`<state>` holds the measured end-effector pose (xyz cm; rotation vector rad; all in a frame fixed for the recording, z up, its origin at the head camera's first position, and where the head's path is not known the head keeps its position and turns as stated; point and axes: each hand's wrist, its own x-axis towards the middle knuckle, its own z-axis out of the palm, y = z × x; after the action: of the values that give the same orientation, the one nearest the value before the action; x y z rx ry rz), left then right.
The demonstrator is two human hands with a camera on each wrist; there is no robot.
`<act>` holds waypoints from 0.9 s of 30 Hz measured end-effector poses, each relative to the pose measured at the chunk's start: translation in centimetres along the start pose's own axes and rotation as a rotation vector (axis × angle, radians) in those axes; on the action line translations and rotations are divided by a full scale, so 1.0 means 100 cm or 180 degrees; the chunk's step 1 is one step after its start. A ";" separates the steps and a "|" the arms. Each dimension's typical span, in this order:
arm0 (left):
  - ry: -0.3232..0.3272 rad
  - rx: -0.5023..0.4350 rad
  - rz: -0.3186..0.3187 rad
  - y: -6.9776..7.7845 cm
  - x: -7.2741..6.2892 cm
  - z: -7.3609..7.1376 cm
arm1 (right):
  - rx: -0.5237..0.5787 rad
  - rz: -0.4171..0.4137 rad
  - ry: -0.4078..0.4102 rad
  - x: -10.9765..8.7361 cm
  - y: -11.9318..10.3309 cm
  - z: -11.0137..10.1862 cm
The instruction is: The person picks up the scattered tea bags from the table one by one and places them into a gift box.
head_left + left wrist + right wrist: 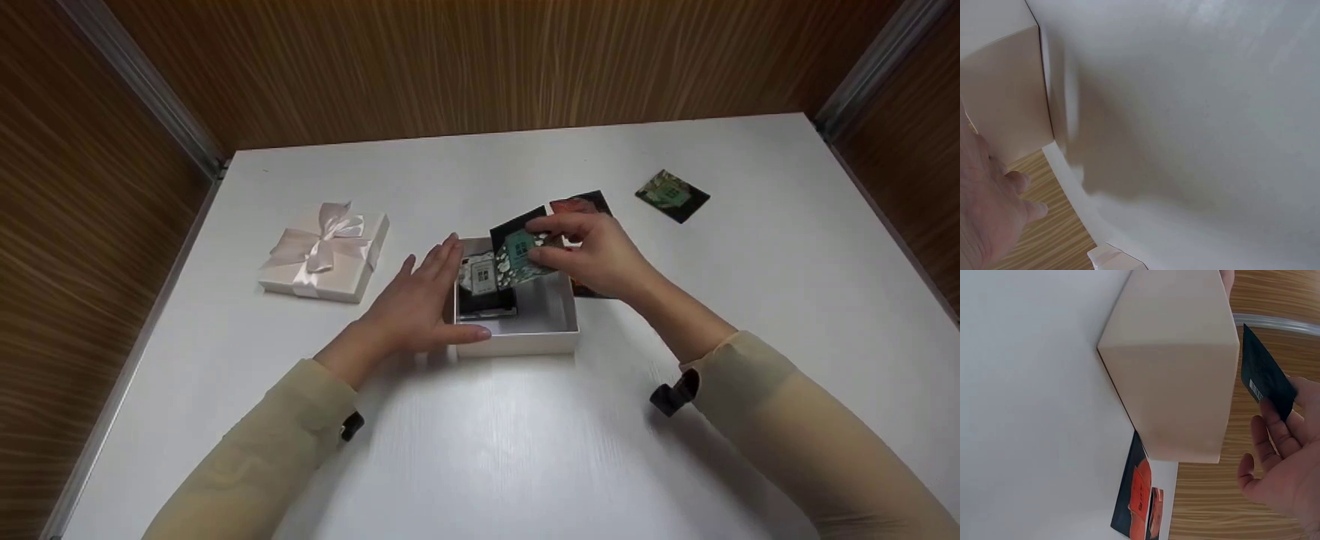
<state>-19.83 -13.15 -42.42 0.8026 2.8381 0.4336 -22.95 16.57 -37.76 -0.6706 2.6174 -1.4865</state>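
Note:
My right hand pinches a flat dark packet with a green label between thumb and fingers, tilted over the open white box. In the right wrist view, the back of this packet is dark and carries a barcode. Inside the box, a black packet with a pale label lies on the left side. My left hand rests against the box's left side, fingers extended along its wall and thumb over the front rim.
To the left sits a pale square box piece with a pink satin bow. Red-and-black packets lie on the table right beside the box, partly hidden by my right hand in the head view. Another green-and-black packet lies farther back right. Wood-grain panels surround the white table.

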 end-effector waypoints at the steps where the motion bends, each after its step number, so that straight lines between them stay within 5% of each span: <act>1: -0.0003 0.0001 -0.0002 0.000 0.000 0.000 | -0.0006 -0.0014 -0.0012 0.001 0.000 0.002; 27: -0.0026 -0.0050 -0.0011 0.002 0.000 -0.002 | -0.0528 -0.0188 -0.0419 0.009 0.005 0.034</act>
<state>-19.80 -13.01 -42.15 0.7946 2.8246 0.4504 -23.04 13.69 -39.81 -0.8368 2.6605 -1.2019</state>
